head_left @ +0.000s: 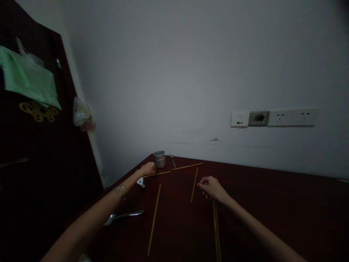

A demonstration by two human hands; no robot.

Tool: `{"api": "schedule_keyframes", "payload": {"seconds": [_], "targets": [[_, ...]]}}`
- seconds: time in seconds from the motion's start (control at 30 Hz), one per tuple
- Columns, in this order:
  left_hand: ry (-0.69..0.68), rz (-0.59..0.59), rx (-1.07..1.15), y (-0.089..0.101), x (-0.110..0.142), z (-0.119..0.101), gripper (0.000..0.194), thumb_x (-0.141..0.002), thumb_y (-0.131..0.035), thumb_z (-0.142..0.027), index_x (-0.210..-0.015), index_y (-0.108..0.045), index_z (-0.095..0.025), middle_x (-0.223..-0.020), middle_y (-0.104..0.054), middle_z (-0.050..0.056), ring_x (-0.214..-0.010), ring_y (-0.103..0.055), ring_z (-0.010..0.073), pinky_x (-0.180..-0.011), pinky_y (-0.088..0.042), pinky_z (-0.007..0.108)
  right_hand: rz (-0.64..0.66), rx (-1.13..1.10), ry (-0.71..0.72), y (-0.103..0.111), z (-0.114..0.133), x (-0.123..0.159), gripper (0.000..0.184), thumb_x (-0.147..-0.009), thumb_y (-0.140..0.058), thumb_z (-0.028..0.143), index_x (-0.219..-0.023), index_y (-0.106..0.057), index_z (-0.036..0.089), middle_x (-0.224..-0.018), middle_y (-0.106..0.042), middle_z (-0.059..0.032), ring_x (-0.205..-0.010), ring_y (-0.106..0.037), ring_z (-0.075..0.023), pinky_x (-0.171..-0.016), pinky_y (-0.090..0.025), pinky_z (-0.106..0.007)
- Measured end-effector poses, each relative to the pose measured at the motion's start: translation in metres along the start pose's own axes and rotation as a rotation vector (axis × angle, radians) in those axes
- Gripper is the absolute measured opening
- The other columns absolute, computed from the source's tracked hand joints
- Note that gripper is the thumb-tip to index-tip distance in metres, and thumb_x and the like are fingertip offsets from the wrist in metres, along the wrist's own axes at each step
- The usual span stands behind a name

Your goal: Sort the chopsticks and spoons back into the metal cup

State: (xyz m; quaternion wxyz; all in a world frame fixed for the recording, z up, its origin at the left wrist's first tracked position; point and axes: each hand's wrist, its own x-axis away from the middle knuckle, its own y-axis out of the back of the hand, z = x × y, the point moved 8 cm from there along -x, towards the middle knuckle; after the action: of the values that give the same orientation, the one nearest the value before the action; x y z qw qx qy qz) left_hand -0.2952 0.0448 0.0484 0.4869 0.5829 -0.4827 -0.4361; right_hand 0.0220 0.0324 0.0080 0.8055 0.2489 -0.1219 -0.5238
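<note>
My left hand (148, 168) is at the far left of the table, fingers curled in beside a metal cup (160, 160). A chopstick (160, 174) lies just in front of that hand; whether the fingers hold anything is hidden. My right hand (211, 186) is pinched, its fingertips close to a slanted chopstick (194, 185); I cannot make out anything between them. Two parallel chopsticks (216, 229) lie beneath the right wrist. One more chopstick (154, 220) lies left of centre, and another (188, 166) lies near the back edge.
A small spoon (172, 160) lies right of the cup. Beside my left forearm are a small white object (141, 182) and a metal spoon (124, 216). The wall (177, 80) with sockets (293, 117) rises behind the dark table (259, 203). A green cloth (29, 78) hangs at left.
</note>
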Motion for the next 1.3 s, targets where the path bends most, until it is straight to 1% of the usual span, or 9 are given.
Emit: {"api": "schedule_keyframes", "payload": {"seconds": [0.27, 0.47, 0.63, 0.73, 0.83, 0.93, 1.03, 1.13, 1.3], "targets": [[-0.068, 0.046, -0.138, -0.020, -0.013, 0.005, 0.018, -0.065, -0.051, -0.017, -0.079, -0.063, -0.019, -0.087, -0.063, 0.005, -0.077, -0.058, 0.0166, -0.062, -0.042, 0.022, 0.032, 0.057, 0.029, -0.013, 0.005, -0.015, 0.012, -0.073, -0.051, 0.023, -0.067, -0.055, 0.014, -0.045, -0.055, 0.0024, -0.033, -0.050, -0.0069, -0.030, -0.034, -0.013], [-0.201, 0.030, -0.251, -0.024, -0.016, -0.009, 0.020, -0.070, -0.047, -0.022, -0.085, -0.061, -0.021, -0.090, -0.061, 0.005, -0.080, -0.058, 0.0176, -0.064, -0.043, 0.024, 0.029, 0.067, 0.014, -0.011, 0.004, -0.024, 0.010, -0.072, -0.050, 0.021, -0.064, -0.054, 0.014, -0.044, -0.055, 0.0021, -0.034, -0.051, -0.0084, -0.030, -0.036, -0.015], [-0.222, 0.047, -0.297, -0.024, -0.018, -0.019, 0.020, -0.070, -0.047, -0.021, -0.085, -0.060, -0.021, -0.089, -0.061, 0.005, -0.082, -0.058, 0.0186, -0.064, -0.042, 0.024, 0.039, 0.069, 0.021, -0.009, -0.004, -0.034, 0.011, -0.071, -0.049, 0.020, -0.065, -0.055, 0.014, -0.045, -0.055, 0.0017, -0.035, -0.051, -0.0081, -0.030, -0.036, -0.014], [-0.230, 0.064, -0.293, -0.024, -0.021, -0.021, 0.022, -0.069, -0.048, -0.022, -0.088, -0.061, -0.021, -0.091, -0.062, 0.005, -0.084, -0.058, 0.0196, -0.065, -0.042, 0.025, 0.009, 0.108, 0.001, 0.006, -0.013, -0.047, 0.013, -0.072, -0.047, 0.020, -0.067, -0.057, 0.013, -0.049, -0.058, -0.0001, -0.037, -0.053, -0.0087, -0.031, -0.036, -0.014], [-0.263, 0.073, -0.272, -0.026, -0.025, -0.019, 0.021, -0.069, -0.048, -0.023, -0.085, -0.062, -0.022, -0.090, -0.063, 0.004, -0.084, -0.058, 0.0194, -0.065, -0.042, 0.025, -0.054, 0.235, -0.011, 0.037, -0.024, -0.069, 0.018, -0.074, -0.043, 0.019, -0.072, -0.060, 0.013, -0.058, -0.063, -0.0036, -0.044, -0.057, -0.0101, -0.038, -0.039, -0.015], [-0.322, 0.105, -0.250, -0.031, -0.027, -0.017, 0.021, -0.072, -0.046, -0.025, -0.084, -0.062, -0.022, -0.086, -0.064, 0.003, -0.080, -0.058, 0.0181, -0.064, -0.042, 0.024, -0.194, 0.576, 0.029, 0.074, -0.028, -0.094, 0.023, -0.077, -0.040, 0.018, -0.081, -0.062, 0.015, -0.077, -0.067, -0.0068, -0.068, -0.063, -0.0135, -0.056, -0.044, -0.018], [-0.347, 0.130, -0.242, -0.033, -0.027, -0.016, 0.022, -0.071, -0.047, -0.027, -0.087, -0.062, -0.022, -0.086, -0.064, 0.003, -0.077, -0.059, 0.0171, -0.062, -0.041, 0.023, -0.276, 0.815, 0.047, 0.091, -0.030, -0.114, 0.027, -0.081, -0.038, 0.019, -0.094, -0.061, 0.016, -0.094, -0.064, -0.0110, -0.089, -0.060, -0.0188, -0.070, -0.043, -0.024], [-0.346, 0.136, -0.279, -0.033, -0.026, -0.018, 0.021, -0.070, -0.048, -0.028, -0.084, -0.061, -0.022, -0.085, -0.063, 0.003, -0.076, -0.058, 0.0175, -0.061, -0.041, 0.023, -0.242, 0.885, 0.079, 0.082, -0.030, -0.130, 0.028, -0.082, -0.037, 0.018, -0.097, -0.060, 0.015, -0.101, -0.061, -0.0137, -0.096, -0.056, -0.0206, -0.076, -0.042, -0.027], [-0.376, 0.137, -0.350, -0.033, -0.023, -0.026, 0.018, -0.071, -0.046, -0.028, -0.080, -0.061, -0.023, -0.085, -0.063, 0.003, -0.079, -0.058, 0.0188, -0.062, -0.042, 0.025, -0.104, 0.991, 0.216, 0.049, -0.021, -0.149, 0.030, -0.085, -0.033, 0.015, -0.101, -0.059, 0.016, -0.105, -0.060, -0.0128, -0.101, -0.053, -0.0187, -0.079, -0.041, -0.026]]}}
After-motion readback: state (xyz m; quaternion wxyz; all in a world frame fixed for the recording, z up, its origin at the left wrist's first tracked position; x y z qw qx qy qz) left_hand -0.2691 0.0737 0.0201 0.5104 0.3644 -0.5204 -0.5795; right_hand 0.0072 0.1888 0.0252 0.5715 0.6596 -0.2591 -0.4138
